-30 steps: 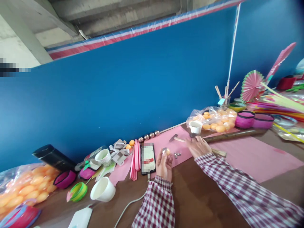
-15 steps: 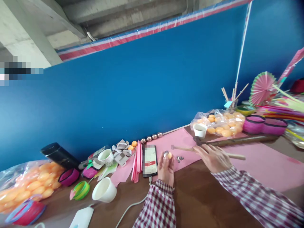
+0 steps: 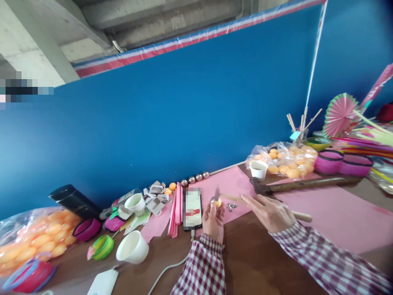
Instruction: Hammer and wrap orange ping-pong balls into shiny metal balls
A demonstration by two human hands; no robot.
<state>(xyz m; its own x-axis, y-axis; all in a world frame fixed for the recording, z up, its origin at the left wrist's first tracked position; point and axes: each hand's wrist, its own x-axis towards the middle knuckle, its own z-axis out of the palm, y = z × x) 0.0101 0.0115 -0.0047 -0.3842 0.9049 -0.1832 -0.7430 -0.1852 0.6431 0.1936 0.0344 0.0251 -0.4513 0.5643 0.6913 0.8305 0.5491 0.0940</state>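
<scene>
My left hand point(image 3: 213, 223) is closed around an orange ball point(image 3: 218, 203) whose left side carries something shiny and silver. My right hand point(image 3: 270, 213) grips a small hammer point(image 3: 302, 216) by its thin wooden handle. The hammer's head, blurred, is at the top of the ball; whether it touches is hard to tell. Just right of the ball, a small pile of silver tack-like pieces point(image 3: 232, 207) lies on pink paper point(image 3: 230, 180). A phone point(image 3: 193, 209) with a lit screen lies left of my left hand, a cable plugged into it.
Behind my right hand lies a large hammer point(image 3: 307, 184). Bags of orange balls point(image 3: 284, 157) sit at both ends. Several silver balls point(image 3: 198, 178) line the blue partition point(image 3: 190, 102). A white cup point(image 3: 133, 247), a green-yellow ring point(image 3: 102, 247) and a white power bank point(image 3: 103, 282) lie left.
My right hand has moved left and slightly down with the hammer, whose head has come from beside the ball to its top. My left hand stays nearly in place, holding the ball.
</scene>
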